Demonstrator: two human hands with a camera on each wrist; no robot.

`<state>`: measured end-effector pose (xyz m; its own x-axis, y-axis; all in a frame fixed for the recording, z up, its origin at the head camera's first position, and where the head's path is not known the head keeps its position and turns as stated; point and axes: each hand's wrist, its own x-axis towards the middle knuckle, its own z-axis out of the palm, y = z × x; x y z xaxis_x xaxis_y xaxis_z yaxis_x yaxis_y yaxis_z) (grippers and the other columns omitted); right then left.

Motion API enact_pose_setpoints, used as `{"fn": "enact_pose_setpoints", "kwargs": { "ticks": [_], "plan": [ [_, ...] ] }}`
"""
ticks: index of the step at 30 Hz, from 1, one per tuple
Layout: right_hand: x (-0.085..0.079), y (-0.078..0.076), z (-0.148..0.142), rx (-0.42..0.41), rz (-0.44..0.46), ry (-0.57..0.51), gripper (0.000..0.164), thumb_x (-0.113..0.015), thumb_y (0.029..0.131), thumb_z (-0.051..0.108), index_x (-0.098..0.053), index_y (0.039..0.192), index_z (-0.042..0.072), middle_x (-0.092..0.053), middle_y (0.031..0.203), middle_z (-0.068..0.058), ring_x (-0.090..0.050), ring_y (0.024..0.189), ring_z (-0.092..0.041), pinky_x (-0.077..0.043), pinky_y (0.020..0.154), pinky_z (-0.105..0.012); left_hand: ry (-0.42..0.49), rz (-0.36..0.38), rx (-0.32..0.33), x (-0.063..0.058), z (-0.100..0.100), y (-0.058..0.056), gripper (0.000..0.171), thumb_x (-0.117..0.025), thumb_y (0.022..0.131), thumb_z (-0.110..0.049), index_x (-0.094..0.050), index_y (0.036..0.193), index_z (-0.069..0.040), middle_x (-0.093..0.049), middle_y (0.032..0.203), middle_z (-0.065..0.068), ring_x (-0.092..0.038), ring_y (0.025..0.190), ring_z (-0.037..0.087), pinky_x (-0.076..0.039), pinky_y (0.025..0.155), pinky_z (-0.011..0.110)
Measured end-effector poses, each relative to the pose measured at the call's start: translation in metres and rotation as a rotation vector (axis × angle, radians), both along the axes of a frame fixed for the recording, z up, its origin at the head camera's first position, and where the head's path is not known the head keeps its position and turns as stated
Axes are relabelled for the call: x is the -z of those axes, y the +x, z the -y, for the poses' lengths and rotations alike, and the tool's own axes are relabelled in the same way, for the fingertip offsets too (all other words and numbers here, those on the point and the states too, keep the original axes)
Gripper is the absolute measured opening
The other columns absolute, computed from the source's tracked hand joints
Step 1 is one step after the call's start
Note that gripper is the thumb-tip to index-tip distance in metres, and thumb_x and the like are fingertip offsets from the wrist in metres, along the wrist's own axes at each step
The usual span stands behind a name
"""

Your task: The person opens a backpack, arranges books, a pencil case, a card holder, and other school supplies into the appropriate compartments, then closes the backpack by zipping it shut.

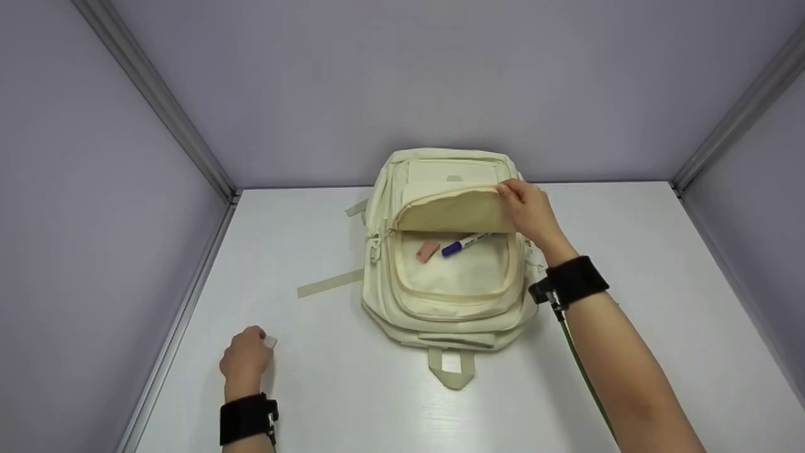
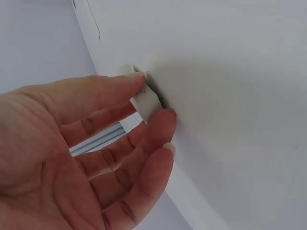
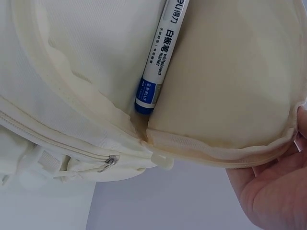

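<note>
A cream backpack (image 1: 453, 324) lies on the white table with its front pocket unzipped. My right hand (image 1: 531, 211) pinches the edge of the pocket flap (image 1: 456, 214) and holds it raised; in the right wrist view the fingers grip the flap's rim at the right. Inside the pocket lie a blue-capped whiteboard marker (image 3: 156, 62) and a small salmon-pink block (image 1: 427, 251). Left of the backpack, my left hand (image 1: 246, 353) pinches a small white block (image 2: 146, 103) between thumb and fingers, close to the tabletop. The fingers cover part of that block.
Two straps (image 1: 330, 283) stick out from the backpack's left side, and a carry loop (image 1: 451, 377) points toward me. Pale walls (image 1: 402, 82) enclose the table (image 1: 352, 402) at the back and both sides. A green cable (image 1: 585, 371) runs along my right forearm.
</note>
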<state>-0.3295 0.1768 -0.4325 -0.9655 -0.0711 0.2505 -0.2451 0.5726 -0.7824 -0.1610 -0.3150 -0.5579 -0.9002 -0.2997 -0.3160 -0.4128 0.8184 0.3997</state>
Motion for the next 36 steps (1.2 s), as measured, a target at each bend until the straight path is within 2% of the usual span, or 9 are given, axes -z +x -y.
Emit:
{"fn": "enact_pose_setpoints", "kwargs": {
  "ticks": [8, 13, 16, 20, 23, 27, 32, 36],
  "plan": [
    [-0.002, 0.0, -0.001, 0.0, -0.005, 0.002, 0.031, -0.053, 0.103, 0.023, -0.068, 0.113, -0.002, -0.066, 0.103, -0.017, -0.056, 0.09, -0.025, -0.043, 0.084, -0.04, 0.013, -0.145, 0.02, -0.002, -0.029, -0.014, 0.037, -0.061, 0.089, -0.002, -0.052, 0.12, 0.016, -0.06, 0.106, 0.037, -0.064, 0.087, 0.047, -0.053, 0.069, 0.053],
    [-0.005, -0.001, 0.0, 0.007, -0.009, 0.005, 0.031, -0.053, 0.103, 0.024, -0.068, 0.113, -0.002, -0.066, 0.103, -0.017, -0.056, 0.09, -0.026, -0.043, 0.084, -0.04, 0.042, -0.266, 0.057, -0.013, -0.06, -0.028, 0.04, -0.066, 0.088, -0.007, -0.055, 0.121, 0.012, -0.062, 0.105, 0.031, -0.065, 0.083, 0.04, -0.053, 0.067, 0.05],
    [-0.005, -0.001, 0.0, 0.008, -0.019, 0.004, 0.032, -0.053, 0.103, 0.024, -0.068, 0.112, -0.003, -0.066, 0.101, -0.017, -0.056, 0.089, -0.025, -0.043, 0.083, -0.04, 0.074, -0.351, 0.095, -0.023, -0.084, -0.037, 0.035, -0.068, 0.086, -0.009, -0.06, 0.116, 0.007, -0.065, 0.1, 0.024, -0.065, 0.081, 0.035, -0.052, 0.067, 0.047],
    [-0.006, -0.002, 0.0, 0.007, -0.024, 0.007, 0.032, -0.053, 0.103, 0.025, -0.068, 0.112, -0.002, -0.066, 0.098, -0.016, -0.055, 0.087, -0.024, -0.043, 0.081, -0.038, 0.097, -0.497, 0.18, -0.036, -0.118, -0.046, 0.023, -0.07, 0.086, -0.008, -0.065, 0.107, 0.002, -0.065, 0.093, 0.015, -0.065, 0.078, 0.027, -0.053, 0.065, 0.041],
    [-0.007, -0.003, -0.001, 0.005, -0.024, 0.018, 0.034, -0.051, 0.104, 0.027, -0.068, 0.113, 0.0, -0.066, 0.101, -0.016, -0.056, 0.088, -0.024, -0.044, 0.081, -0.039, 0.115, -0.616, 0.271, -0.048, -0.142, -0.052, 0.02, -0.07, 0.087, -0.006, -0.066, 0.105, 0.001, -0.063, 0.094, 0.013, -0.065, 0.077, 0.022, -0.054, 0.064, 0.036],
    [-0.007, -0.004, -0.002, 0.01, -0.029, 0.023, 0.034, -0.051, 0.104, 0.028, -0.068, 0.113, 0.0, -0.066, 0.101, -0.016, -0.057, 0.088, -0.024, -0.044, 0.08, -0.039, 0.152, -0.74, 0.397, -0.063, -0.173, -0.059, 0.019, -0.071, 0.088, -0.004, -0.067, 0.106, 0.001, -0.061, 0.096, 0.012, -0.065, 0.076, 0.02, -0.054, 0.065, 0.03],
    [-0.007, -0.004, 0.0, 0.021, -0.048, 0.022, 0.032, -0.052, 0.103, 0.026, -0.069, 0.109, -0.001, -0.066, 0.097, -0.015, -0.055, 0.085, -0.024, -0.042, 0.078, -0.037, 0.165, -0.839, 0.499, -0.073, -0.205, -0.073, 0.01, -0.072, 0.088, -0.005, -0.068, 0.096, 0.0, -0.062, 0.091, 0.012, -0.065, 0.074, 0.019, -0.054, 0.064, 0.028],
    [-0.006, -0.005, 0.001, 0.023, -0.055, 0.021, 0.032, -0.053, 0.103, 0.026, -0.069, 0.109, -0.001, -0.066, 0.097, -0.016, -0.055, 0.084, -0.024, -0.042, 0.078, -0.037, 0.154, -0.856, 0.535, -0.075, -0.227, -0.085, 0.012, -0.075, 0.087, -0.008, -0.066, 0.082, -0.002, -0.063, 0.082, 0.009, -0.063, 0.071, 0.021, -0.053, 0.063, 0.031]
  ]
}}
